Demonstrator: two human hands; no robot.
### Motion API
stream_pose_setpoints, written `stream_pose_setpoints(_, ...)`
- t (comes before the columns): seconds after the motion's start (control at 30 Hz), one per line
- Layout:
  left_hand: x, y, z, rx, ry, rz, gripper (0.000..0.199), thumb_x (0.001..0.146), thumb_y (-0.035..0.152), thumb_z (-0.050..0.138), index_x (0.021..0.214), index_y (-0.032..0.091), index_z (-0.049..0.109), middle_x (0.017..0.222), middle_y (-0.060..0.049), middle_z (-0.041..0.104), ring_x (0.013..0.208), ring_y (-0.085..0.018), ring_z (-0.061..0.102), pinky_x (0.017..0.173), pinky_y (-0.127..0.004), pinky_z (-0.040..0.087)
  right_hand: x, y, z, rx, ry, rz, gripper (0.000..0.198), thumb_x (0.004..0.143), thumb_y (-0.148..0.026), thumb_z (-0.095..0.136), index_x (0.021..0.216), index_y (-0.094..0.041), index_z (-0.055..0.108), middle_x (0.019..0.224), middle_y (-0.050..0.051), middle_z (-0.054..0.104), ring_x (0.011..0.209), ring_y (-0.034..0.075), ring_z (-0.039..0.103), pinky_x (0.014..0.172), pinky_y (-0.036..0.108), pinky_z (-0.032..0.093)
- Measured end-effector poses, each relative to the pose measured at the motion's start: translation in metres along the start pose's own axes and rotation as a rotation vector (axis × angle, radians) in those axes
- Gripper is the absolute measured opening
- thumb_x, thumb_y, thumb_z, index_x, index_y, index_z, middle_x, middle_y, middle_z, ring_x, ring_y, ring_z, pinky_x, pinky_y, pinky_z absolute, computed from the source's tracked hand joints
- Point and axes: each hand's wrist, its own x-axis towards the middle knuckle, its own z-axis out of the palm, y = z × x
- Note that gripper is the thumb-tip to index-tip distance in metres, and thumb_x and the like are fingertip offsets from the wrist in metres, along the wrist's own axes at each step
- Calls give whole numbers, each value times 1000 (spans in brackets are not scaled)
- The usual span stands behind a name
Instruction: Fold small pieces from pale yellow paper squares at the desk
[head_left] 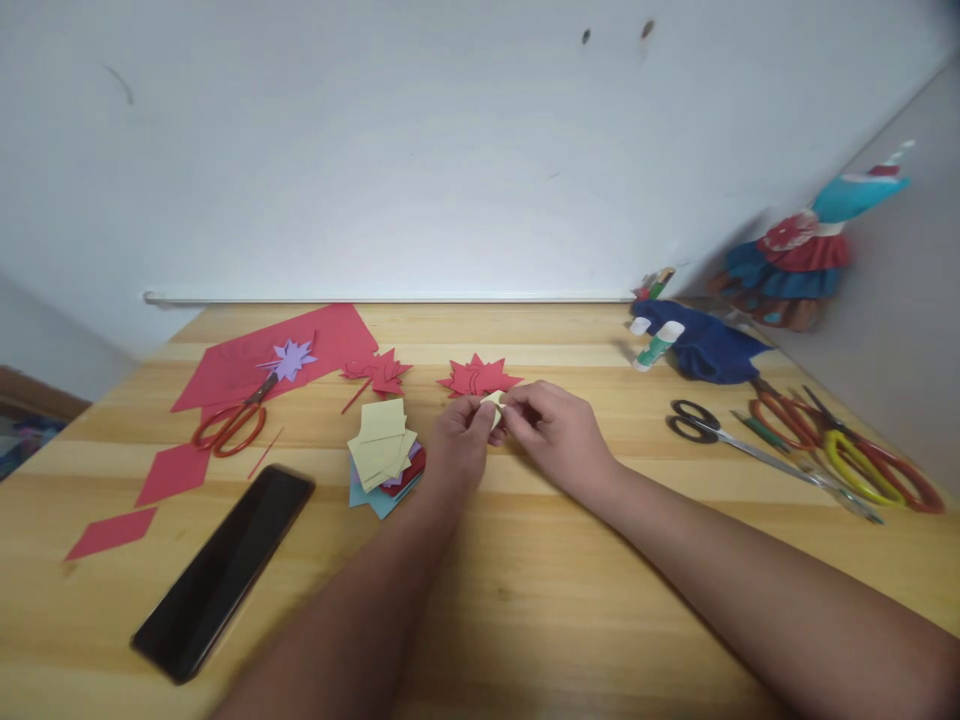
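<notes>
Between my fingertips is a small pale yellow piece of paper (493, 404), apparently folded; part of it is covered by the fingers. My left hand (459, 440) pinches it from the left, closed. From the right, my right hand (559, 430) also grips its edge with thumb and forefinger. Just beyond the hands lie red paper cutouts with pointed leaf shapes (478, 376). Left of my left hand sits a loose stack of yellow paper squares (381, 440), over blue, purple and red sheets.
At left are a black phone (225, 570), orange-handled scissors (238, 425), a purple paper star (291, 358), a large red sheet (225, 365) and red diamonds (174, 473). On the right lie black-handled scissors (697, 424), more scissors (862, 465), a glue stick (660, 345) and blue cloth (709, 345).
</notes>
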Motion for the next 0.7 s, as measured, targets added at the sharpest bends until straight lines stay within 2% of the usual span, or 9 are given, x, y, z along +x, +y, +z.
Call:
stream_pose_setpoints(0.2, 0, -2, 1, -46, 4, 2, 18, 83, 35, 73, 77, 19, 72, 65, 0, 68, 60, -15, 62, 62, -27, 52, -1, 1, 2, 0, 45, -124, 9, 93, -16, 67, 94, -23, 72, 85, 4, 68, 78, 19, 67, 69, 32, 56)
stream_pose_setpoints(0.33, -1, -3, 2, -32, 1, 5, 17, 84, 35, 71, 85, 19, 75, 73, -1, 72, 64, -16, 64, 66, -28, 54, -2, 1, 1, -21, 58, -143, 10, 95, -16, 67, 96, -21, 75, 90, 6, 67, 84, 20, 69, 74, 34, 59)
stream_pose_setpoints(0.53, -1, -3, 1, -9, -12, 21, 19, 86, 36, 68, 86, 19, 76, 77, -2, 73, 70, -17, 65, 70, -28, 54, -1, 2, 0, -24, 33, -168, 13, 96, -14, 66, 99, -23, 76, 93, 6, 73, 87, 21, 72, 76, 34, 61)
stream_pose_setpoints(0.7, 3, -12, -1, -112, -12, 11, 22, 83, 40, 70, 85, 19, 75, 75, -1, 70, 69, -15, 62, 69, -26, 52, -1, 3, 0, -46, 46, -231, 16, 96, -14, 65, 102, -25, 75, 95, 7, 74, 90, 22, 70, 80, 38, 60)
